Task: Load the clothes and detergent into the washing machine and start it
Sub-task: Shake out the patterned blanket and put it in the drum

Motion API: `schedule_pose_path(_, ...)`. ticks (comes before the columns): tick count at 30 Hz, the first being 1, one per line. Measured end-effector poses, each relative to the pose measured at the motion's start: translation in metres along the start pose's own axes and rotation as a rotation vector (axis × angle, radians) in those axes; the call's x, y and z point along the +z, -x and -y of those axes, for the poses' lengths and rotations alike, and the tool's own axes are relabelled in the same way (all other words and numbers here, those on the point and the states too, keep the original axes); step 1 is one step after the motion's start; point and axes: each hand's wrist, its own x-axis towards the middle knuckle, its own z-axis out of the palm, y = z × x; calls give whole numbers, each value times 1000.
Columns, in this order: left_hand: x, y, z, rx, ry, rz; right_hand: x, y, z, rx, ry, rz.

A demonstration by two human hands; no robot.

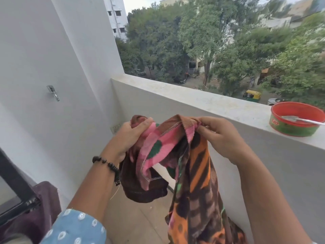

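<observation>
Balcony high above a tree-lined street: a white parapet wall (202,101) runs from the middle of the frame to the right edge, with trees, buildings and parked vehicles beyond it. At center, a person holds up a patterned garment (190,173), brown with pink, green and orange patches, at chest height.

The left hand (131,136), center left and wearing a dark beaded bracelet (110,166), is closed in a fist around a bunched part of the cloth. The right hand (221,136), center right, pinches the stitched hem between thumb and fingertips. Held apart like this, the hands spread the top edge, probably to straighten or check the piece before it goes in the wash; the rest hangs loose toward the bottom of the frame, off the tiled floor.

On the parapet at the far right sits a red and green round tin (295,118) with a metal spoon (299,119) resting in it, possibly the detergent, kept within reach. A metal tap (53,92) sticks out of the white wall at left. At lower left, purple cloth (44,205) drapes beside a dark frame.

No washing machine is in view, so loading looks not yet begun for this piece.
</observation>
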Motion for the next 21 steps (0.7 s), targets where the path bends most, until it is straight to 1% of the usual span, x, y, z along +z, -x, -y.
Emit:
schedule_pose_path(2, -11, -4, 2, -43, 144, -49, -8, -1, -2, 42, -29, 8)
schedule_pose_path(3, -16, -4, 1, -72, 258, -30, -13, -2, -2, 54, 23, 16)
schedule_pose_path(6, -28, -5, 0, -95, 640, 161, -25, -5, -5, 174, 282, -43)
schedule_pose_path(7, -28, -5, -2, -84, 718, 235, -27, -5, -4, 213, 332, -75)
schedule_pose_path(8, -28, -5, -4, -69, 777, 301, -27, -6, -2, 213, 338, -83)
schedule_pose_path(9, -25, -5, -7, -62, 815, 348, -26, -6, -1, 183, 306, -50)
schedule_pose_path(10, -19, -4, -10, -66, 834, 371, -24, -4, 1, 144, 252, 20)
schedule_pose_path(12, -9, -4, -14, -113, 832, 350, -13, -1, 8, 91, 131, 214)
schedule_pose_path(13, -2, -1, -17, -136, 801, 325, -5, 1, 11, 77, 97, 283)
schedule_pose_path(14, 4, 0, -20, -154, 763, 306, 4, 1, 13, 60, 64, 315)
schedule_pose_path(16, 13, 1, -24, -164, 731, 330, 20, -2, 11, 15, -12, 267)
schedule_pose_path(17, 16, 1, -26, -146, 751, 390, 25, -4, 9, -15, -42, 210)
schedule_pose_path(19, 16, 1, -30, -82, 795, 516, 30, -8, 5, -50, -16, 100)
schedule_pose_path(21, 14, -1, -30, -83, 864, 517, 30, -9, 4, -56, 34, 9)
